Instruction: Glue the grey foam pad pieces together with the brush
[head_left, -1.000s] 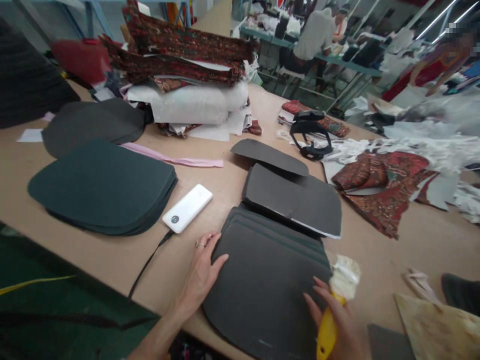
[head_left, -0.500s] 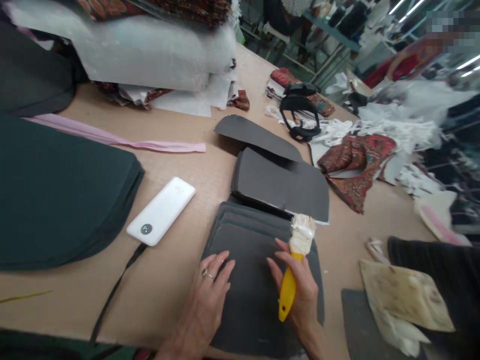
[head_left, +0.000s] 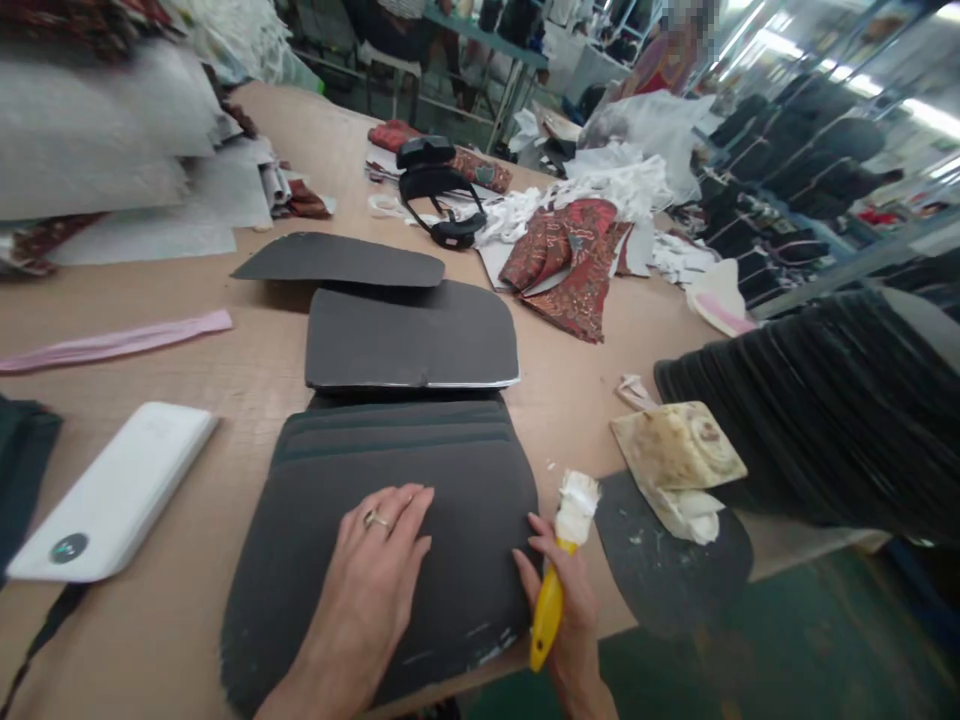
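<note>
While the left hand (head_left: 371, 570) is laid flat with its fingers (head_left: 405, 500) spread and released, nothing is gripped by it; its palm is pressed on the top sheet of a stack of dark grey pieces (head_left: 390, 530) lying at the near edge of the wooden table (head_left: 247, 330). A ring is worn on one finger. The right hand (head_left: 566, 600) is closed around the yellow handle of a brush (head_left: 559, 570), whose white bristles are pointed away from the person, just beside the right edge of the stack. One fingertip of that hand is touching the stack's edge. Beyond the stack, a second pile of dark pieces (head_left: 412, 335) is overlapped by its far end. A white power bank (head_left: 112, 490) is seen to the left, near the stack but apart from it. To the right, a stained pad (head_left: 679, 450) is rested partly on a dark round piece (head_left: 675, 560). No container can be made out among these things.
</note>
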